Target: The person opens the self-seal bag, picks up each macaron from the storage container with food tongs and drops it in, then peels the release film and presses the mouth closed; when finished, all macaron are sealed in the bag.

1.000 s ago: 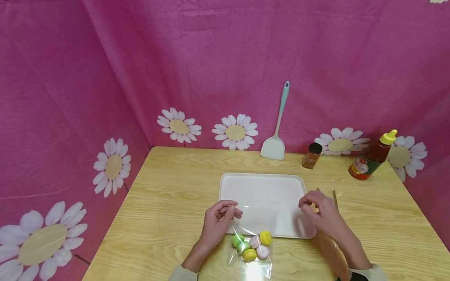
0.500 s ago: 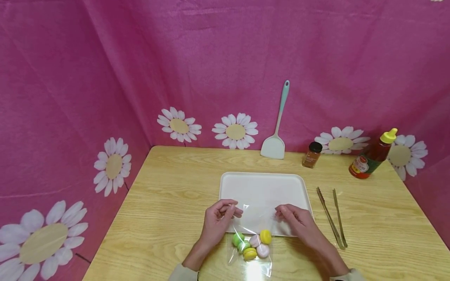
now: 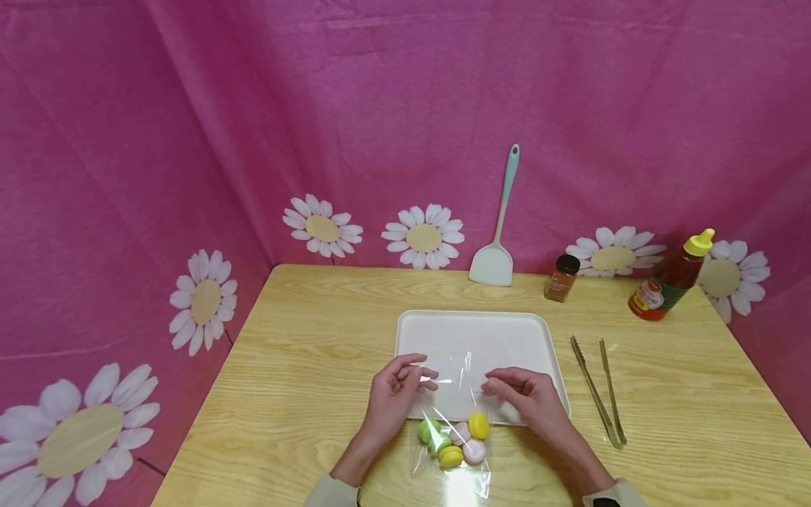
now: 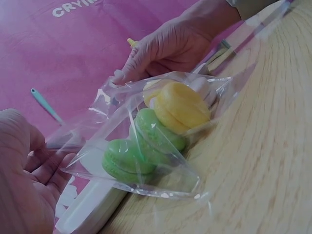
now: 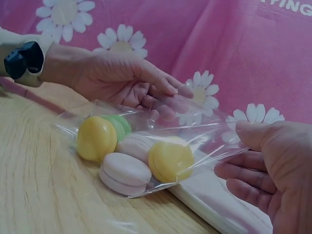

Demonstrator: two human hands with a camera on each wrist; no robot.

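Observation:
A clear plastic bag (image 5: pixel 214 124) of macarons (image 5: pixel 125 174) lies at the table's near side, its mouth reaching over the white tray (image 3: pixel 475 327). Inside are green, yellow and pale pink ones, clustered at the bag's closed end. My left hand (image 3: pixel 388 401) pinches the left side of the bag's mouth between thumb and fingers. On the opposite side, my right hand (image 3: pixel 538 405) pinches the film with thumb and forefinger; its other fingers curl loosely below in the right wrist view. The tray's near edge shows through the film.
Metal tongs (image 3: pixel 595 394) lie spread to the right of the tray. Along the back stand a spatula (image 3: pixel 493 264) leaning on the pink cloth, a black-lidded spice jar (image 3: pixel 562 279) and a red sauce bottle (image 3: pixel 671 278) with a yellow cap.
My right hand has come left from beside the tongs to the bag's mouth and now pinches it. The bag's upper film has shifted and lifted slightly. My left hand stays nearly in place.

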